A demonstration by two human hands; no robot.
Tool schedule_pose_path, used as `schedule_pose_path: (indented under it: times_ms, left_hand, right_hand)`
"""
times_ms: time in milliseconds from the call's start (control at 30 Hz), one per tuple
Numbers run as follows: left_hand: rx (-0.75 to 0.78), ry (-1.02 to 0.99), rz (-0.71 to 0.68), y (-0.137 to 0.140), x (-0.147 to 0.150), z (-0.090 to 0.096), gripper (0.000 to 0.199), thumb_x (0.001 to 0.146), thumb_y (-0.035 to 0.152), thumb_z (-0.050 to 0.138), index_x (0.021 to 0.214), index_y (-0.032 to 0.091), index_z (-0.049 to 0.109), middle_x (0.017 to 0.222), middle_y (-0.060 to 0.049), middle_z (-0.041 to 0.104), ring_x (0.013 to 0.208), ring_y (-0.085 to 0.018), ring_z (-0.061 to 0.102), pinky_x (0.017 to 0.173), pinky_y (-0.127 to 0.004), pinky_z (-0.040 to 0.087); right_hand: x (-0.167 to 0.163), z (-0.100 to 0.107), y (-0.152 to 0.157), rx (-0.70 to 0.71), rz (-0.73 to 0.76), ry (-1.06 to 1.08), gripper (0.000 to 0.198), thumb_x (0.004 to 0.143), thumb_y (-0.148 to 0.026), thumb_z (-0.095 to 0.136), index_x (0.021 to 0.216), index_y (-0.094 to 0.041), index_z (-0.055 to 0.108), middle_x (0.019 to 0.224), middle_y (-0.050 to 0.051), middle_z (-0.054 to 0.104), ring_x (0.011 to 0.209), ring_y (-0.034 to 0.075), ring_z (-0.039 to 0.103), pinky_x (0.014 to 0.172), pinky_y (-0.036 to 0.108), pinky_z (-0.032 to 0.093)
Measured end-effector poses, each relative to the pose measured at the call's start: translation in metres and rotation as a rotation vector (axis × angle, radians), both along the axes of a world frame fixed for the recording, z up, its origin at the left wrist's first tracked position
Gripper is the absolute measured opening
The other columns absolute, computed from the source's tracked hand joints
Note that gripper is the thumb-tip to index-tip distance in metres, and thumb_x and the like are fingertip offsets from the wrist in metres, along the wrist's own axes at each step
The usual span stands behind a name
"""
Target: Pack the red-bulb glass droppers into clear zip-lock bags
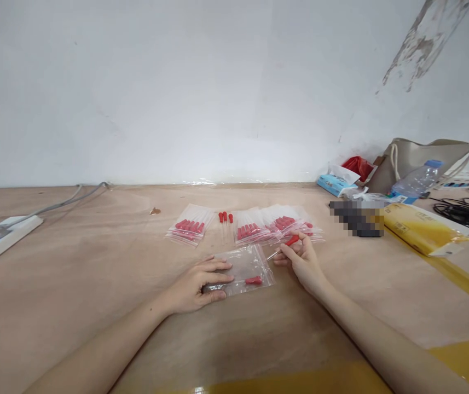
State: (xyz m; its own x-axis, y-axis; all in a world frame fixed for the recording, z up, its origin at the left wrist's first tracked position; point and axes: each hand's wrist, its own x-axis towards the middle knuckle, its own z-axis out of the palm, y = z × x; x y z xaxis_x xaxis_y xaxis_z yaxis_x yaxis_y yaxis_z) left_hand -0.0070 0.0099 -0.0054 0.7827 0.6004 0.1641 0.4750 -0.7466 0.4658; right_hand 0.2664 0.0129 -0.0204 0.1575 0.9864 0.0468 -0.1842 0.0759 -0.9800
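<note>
My left hand (201, 283) lies with its fingers spread over a clear zip bag (238, 259) on the table. Inside that bag, close to its right end, is a dropper with a red bulb (254, 280); its stem is hard to make out. My right hand (307, 265) pinches another dropper (293, 239) by its red rubber bulb, its thin stem pointing left to the bag's zip edge. I cannot tell whether the tip is inside. Behind the bag stand out three loose red-bulbed droppers (225, 216), lying side by side.
Filled dropper bags lie at left (190, 225), middle (249, 231) and right (285, 221). At far left is a power strip (12, 235). On the right are a tissue pack (335, 184), a plastic bottle (418, 179), a grey bag (418, 153), a yellow package (423, 227) and black cables (468, 213).
</note>
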Motion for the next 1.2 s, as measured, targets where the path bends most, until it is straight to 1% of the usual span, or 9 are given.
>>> schedule_pose_path:
  times_ms: [167, 267, 367, 467, 633, 800, 867, 1033, 1200]
  left_hand:
    - [0.002, -0.011, 0.032, -0.003, 0.001, 0.002, 0.055, 0.084, 0.039, 0.053, 0.133, 0.026, 0.034, 0.134, -0.004, 0.042, 0.123, -0.021, 0.038, 0.106, -0.042, 0.023]
    - [0.002, -0.003, 0.035, -0.004, 0.001, 0.003, 0.055, 0.084, 0.039, 0.052, 0.134, 0.026, 0.032, 0.134, -0.004, 0.042, 0.123, -0.021, 0.037, 0.106, -0.041, 0.023]
    - [0.005, 0.002, 0.040, -0.004, 0.001, 0.004, 0.055, 0.084, 0.040, 0.052, 0.134, 0.026, 0.032, 0.133, -0.005, 0.042, 0.122, -0.022, 0.038, 0.106, -0.041, 0.023]
    - [0.007, 0.008, 0.037, -0.004, 0.002, 0.004, 0.055, 0.084, 0.039, 0.051, 0.134, 0.025, 0.032, 0.132, -0.006, 0.043, 0.121, -0.021, 0.039, 0.106, -0.041, 0.023]
    - [0.005, 0.001, 0.029, -0.004, 0.002, 0.004, 0.055, 0.085, 0.040, 0.050, 0.134, 0.026, 0.030, 0.132, -0.005, 0.043, 0.121, -0.021, 0.039, 0.106, -0.042, 0.022]
    - [0.005, -0.008, 0.016, -0.003, 0.002, 0.004, 0.055, 0.085, 0.039, 0.051, 0.134, 0.026, 0.031, 0.132, -0.005, 0.043, 0.120, -0.022, 0.040, 0.106, -0.042, 0.022]
    - [0.007, -0.013, 0.016, -0.003, 0.002, 0.003, 0.055, 0.084, 0.039, 0.051, 0.134, 0.026, 0.031, 0.132, -0.005, 0.044, 0.120, -0.022, 0.040, 0.105, -0.043, 0.023]
    - [0.018, -0.021, 0.018, -0.002, 0.002, 0.002, 0.053, 0.084, 0.039, 0.052, 0.132, 0.025, 0.034, 0.131, -0.006, 0.045, 0.119, -0.023, 0.041, 0.105, -0.043, 0.024]
    - [0.021, 0.003, 0.019, -0.003, 0.002, 0.003, 0.053, 0.084, 0.041, 0.051, 0.132, 0.025, 0.034, 0.131, -0.005, 0.044, 0.121, -0.022, 0.039, 0.106, -0.042, 0.024]
  right_hand:
    - [0.002, -0.002, -0.006, -0.060, 0.173, -0.011, 0.040, 0.069, -0.046, 0.062, 0.098, -0.022, 0.049, 0.077, 0.000, 0.061, 0.066, 0.014, 0.062, 0.066, 0.031, 0.052]
    - [0.012, -0.003, -0.004, 0.006, 0.267, -0.282, 0.033, 0.069, -0.044, 0.062, 0.089, -0.018, 0.059, 0.077, 0.003, 0.061, 0.063, 0.012, 0.057, 0.061, 0.028, 0.048]
    - [0.020, -0.001, 0.000, 0.194, 0.329, -0.668, 0.023, 0.071, -0.037, 0.061, 0.084, -0.018, 0.066, 0.076, 0.003, 0.058, 0.064, 0.012, 0.052, 0.058, 0.025, 0.043]
    - [0.021, 0.004, 0.002, 0.326, 0.354, -0.864, 0.017, 0.073, -0.028, 0.060, 0.086, -0.021, 0.068, 0.075, 0.003, 0.056, 0.067, 0.013, 0.051, 0.060, 0.025, 0.041]
    - [0.007, 0.006, 0.000, 0.352, 0.410, -0.855, 0.018, 0.073, -0.024, 0.060, 0.088, -0.022, 0.068, 0.075, 0.003, 0.058, 0.070, 0.014, 0.052, 0.063, 0.025, 0.042]
    - [0.001, 0.000, 0.000, 0.182, 0.425, -0.670, 0.018, 0.072, -0.025, 0.059, 0.088, -0.018, 0.064, 0.074, 0.002, 0.061, 0.061, 0.011, 0.053, 0.056, 0.023, 0.043]
    - [0.003, -0.001, 0.000, 0.194, 0.427, -0.705, 0.014, 0.072, -0.024, 0.059, 0.084, -0.018, 0.065, 0.072, 0.001, 0.060, 0.062, 0.011, 0.052, 0.057, 0.022, 0.042]
    - [0.001, 0.002, -0.001, 0.334, 0.385, -0.898, 0.013, 0.075, -0.023, 0.057, 0.080, -0.022, 0.069, 0.073, 0.001, 0.058, 0.071, 0.013, 0.053, 0.065, 0.024, 0.041]
    - [-0.007, 0.001, -0.005, 0.161, 0.254, -0.912, 0.014, 0.076, -0.028, 0.056, 0.078, -0.019, 0.067, 0.065, 0.000, 0.059, 0.056, 0.010, 0.049, 0.054, 0.021, 0.039]
